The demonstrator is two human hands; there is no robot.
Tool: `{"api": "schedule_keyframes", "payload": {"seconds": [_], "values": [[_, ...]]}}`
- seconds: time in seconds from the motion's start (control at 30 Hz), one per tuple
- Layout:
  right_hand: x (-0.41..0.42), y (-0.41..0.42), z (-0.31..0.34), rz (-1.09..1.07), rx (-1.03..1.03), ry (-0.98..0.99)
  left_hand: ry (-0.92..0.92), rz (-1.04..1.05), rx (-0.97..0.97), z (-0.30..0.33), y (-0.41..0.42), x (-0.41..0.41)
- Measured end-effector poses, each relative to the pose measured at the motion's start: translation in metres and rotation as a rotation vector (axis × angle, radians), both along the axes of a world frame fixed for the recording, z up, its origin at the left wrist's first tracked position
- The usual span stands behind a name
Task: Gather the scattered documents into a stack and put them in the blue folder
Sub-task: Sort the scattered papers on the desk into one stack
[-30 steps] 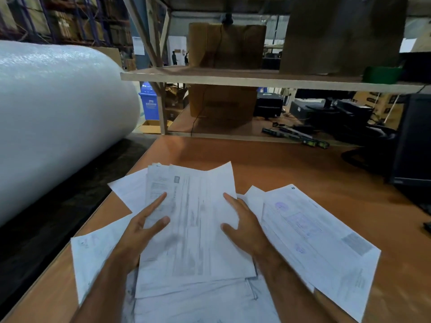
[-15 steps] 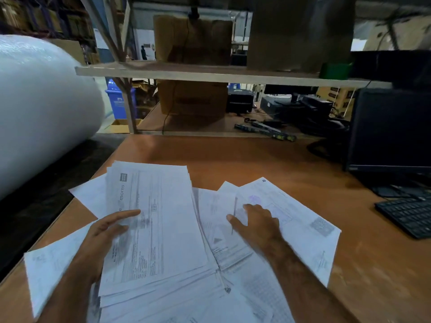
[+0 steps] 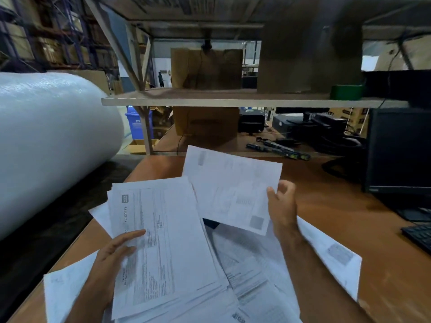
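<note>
Currently your right hand (image 3: pixel 282 206) pinches single sheet (image 3: pixel 233 194) by right edge, raised over desk (image 3: pixel 349 229). Left hand (image 3: pixel 116 259) flat on near-left stack (image 3: pixel 163 241), fingers spread. Paper light, floppy, slippery; grip edges. Blue folder unseen.

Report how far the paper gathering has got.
Done: a partial stack lies under the left hand, fingers flat on top. In hand: the right hand pinches a single sheet, lifted off the desk beside the stack. Left: loose sheets are spread near the right arm and one lies at the left edge. No blue folder is in view, so filing has not begun.
</note>
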State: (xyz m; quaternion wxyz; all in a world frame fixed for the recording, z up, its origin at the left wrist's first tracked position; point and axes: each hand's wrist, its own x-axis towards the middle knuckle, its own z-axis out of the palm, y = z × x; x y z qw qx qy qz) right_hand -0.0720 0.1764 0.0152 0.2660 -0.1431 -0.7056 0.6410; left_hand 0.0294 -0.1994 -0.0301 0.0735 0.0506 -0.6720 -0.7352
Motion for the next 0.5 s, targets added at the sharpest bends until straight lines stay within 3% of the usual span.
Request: {"api": "schedule_keyframes", "payload": {"seconds": [0.17, 0.3, 0.43, 0.5], "values": [[0.023, 0.045, 0.023, 0.124, -0.126, 0.042, 0.057, 0.010, -0.112, 0.002, 0.003, -0.002], [0.044, 0.075, 0.032, 0.380, -0.159, 0.038, 0.035, -0.016, -0.108, 0.003, 0.005, -0.002], [0.064, 0.099, 0.034, 0.584, -0.341, -0.060, 0.046, -0.017, -0.107, 0.004, 0.005, -0.002], [0.062, 0.109, 0.051, 0.647, -0.181, -0.120, 0.036, -0.024, -0.103, 0.003, 0.003, -0.004]]}}
